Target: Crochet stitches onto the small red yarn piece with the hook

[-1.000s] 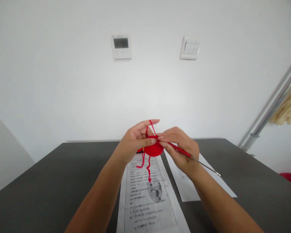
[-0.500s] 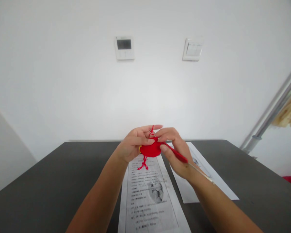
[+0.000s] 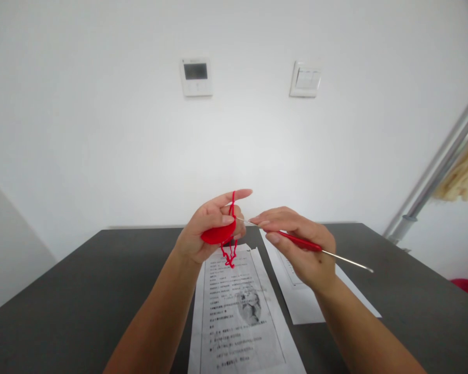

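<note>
A small red crocheted piece (image 3: 217,234) is pinched in my left hand (image 3: 208,221), whose index finger points to the right. Red yarn (image 3: 233,202) loops over that finger, and loose strands dangle below the piece. Between the fingertips and thumb of my right hand (image 3: 300,239) is a crochet hook (image 3: 302,242) with a red grip and metal shafts at both ends. Its thin tip meets the upper right edge of the red piece, close to my left thumb. Whether the yarn is caught on the tip is too small to tell.
On the dark table (image 3: 70,291) lies a printed sheet (image 3: 237,332) below my hands. A second paper (image 3: 300,304) lies partly under my right wrist. A white wall with a control panel (image 3: 196,78) and a switch (image 3: 306,79) rises behind. At right stands a metal pole (image 3: 432,187).
My hands have moved apart, the left tilting the red piece and raising its index finger. My right hand has shifted right with the hook, exposing its metal shaft.
</note>
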`<action>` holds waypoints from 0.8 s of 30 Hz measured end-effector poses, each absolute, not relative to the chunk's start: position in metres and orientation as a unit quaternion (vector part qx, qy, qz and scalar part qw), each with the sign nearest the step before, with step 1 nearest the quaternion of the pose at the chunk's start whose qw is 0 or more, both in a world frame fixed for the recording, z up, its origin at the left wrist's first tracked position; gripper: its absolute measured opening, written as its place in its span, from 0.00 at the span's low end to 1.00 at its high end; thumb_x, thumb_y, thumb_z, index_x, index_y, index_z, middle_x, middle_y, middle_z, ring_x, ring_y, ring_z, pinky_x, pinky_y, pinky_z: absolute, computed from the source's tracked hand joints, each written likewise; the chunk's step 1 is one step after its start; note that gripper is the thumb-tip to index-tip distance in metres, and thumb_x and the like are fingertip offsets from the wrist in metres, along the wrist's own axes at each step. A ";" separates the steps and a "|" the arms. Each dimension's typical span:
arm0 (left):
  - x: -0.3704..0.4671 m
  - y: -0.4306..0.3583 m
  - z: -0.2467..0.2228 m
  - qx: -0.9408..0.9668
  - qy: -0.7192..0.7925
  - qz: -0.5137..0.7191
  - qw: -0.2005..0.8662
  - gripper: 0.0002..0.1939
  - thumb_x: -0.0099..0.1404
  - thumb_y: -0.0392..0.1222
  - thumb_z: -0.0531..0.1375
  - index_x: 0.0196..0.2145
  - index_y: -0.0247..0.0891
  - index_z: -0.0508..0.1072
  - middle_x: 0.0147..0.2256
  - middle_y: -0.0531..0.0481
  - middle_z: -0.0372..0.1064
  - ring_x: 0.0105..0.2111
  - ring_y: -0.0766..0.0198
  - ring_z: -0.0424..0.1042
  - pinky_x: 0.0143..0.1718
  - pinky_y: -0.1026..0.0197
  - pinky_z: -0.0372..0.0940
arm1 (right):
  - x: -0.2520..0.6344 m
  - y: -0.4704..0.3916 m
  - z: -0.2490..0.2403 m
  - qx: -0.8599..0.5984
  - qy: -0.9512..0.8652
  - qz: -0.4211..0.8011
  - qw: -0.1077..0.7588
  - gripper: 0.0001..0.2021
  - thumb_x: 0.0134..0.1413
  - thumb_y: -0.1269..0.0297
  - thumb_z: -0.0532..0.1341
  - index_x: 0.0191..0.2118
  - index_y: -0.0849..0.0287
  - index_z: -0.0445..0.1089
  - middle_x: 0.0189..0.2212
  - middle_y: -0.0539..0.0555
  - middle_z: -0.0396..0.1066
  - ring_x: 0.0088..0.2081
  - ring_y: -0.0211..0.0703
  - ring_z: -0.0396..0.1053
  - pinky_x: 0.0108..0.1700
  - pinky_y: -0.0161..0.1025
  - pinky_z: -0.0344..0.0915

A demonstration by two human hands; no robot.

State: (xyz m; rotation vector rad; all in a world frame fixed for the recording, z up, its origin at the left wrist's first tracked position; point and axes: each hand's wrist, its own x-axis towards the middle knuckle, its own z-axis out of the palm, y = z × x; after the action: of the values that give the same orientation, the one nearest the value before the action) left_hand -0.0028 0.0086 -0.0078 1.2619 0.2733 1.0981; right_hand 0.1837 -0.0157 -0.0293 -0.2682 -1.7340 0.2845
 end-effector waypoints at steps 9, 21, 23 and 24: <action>-0.004 0.011 -0.007 0.561 0.048 0.465 0.683 0.19 0.52 0.36 0.65 0.44 0.33 0.79 0.15 0.59 0.59 0.15 0.70 0.52 0.22 0.63 0.53 | 0.186 -0.018 -0.030 -0.087 -0.725 0.245 0.638 0.09 0.60 0.71 0.66 0.43 0.51 0.82 0.38 0.54 0.83 0.42 0.48 0.80 0.43 0.46 0.79; -0.012 0.013 -0.013 0.608 0.108 0.436 0.655 0.19 0.53 0.39 0.71 0.43 0.37 0.80 0.21 0.55 0.66 0.20 0.68 0.63 0.23 0.65 0.55 | 0.188 -0.016 -0.031 -0.070 -0.678 0.342 0.646 0.05 0.61 0.66 0.67 0.41 0.50 0.81 0.36 0.51 0.83 0.39 0.43 0.80 0.41 0.42 0.78; -0.014 0.012 -0.014 0.615 0.133 0.452 0.632 0.19 0.53 0.40 0.72 0.44 0.39 0.79 0.23 0.55 0.67 0.22 0.69 0.65 0.25 0.66 0.57 | 0.186 -0.014 -0.034 -0.066 -0.688 0.292 0.661 0.07 0.61 0.68 0.67 0.42 0.50 0.81 0.38 0.51 0.83 0.40 0.45 0.80 0.42 0.43 0.78; -0.014 0.011 -0.014 0.619 0.142 0.455 0.624 0.19 0.54 0.41 0.72 0.45 0.40 0.79 0.24 0.55 0.68 0.22 0.69 0.66 0.25 0.66 0.58 | 0.185 -0.014 -0.035 -0.062 -0.700 0.255 0.664 0.09 0.61 0.70 0.66 0.44 0.50 0.80 0.38 0.52 0.83 0.42 0.46 0.79 0.43 0.45 0.77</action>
State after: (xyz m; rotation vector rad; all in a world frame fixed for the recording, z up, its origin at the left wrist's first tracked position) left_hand -0.0139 0.0111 -0.0139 1.4212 0.3259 1.0440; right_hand 0.1851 -0.0138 -0.0347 -0.1408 -1.5811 0.5761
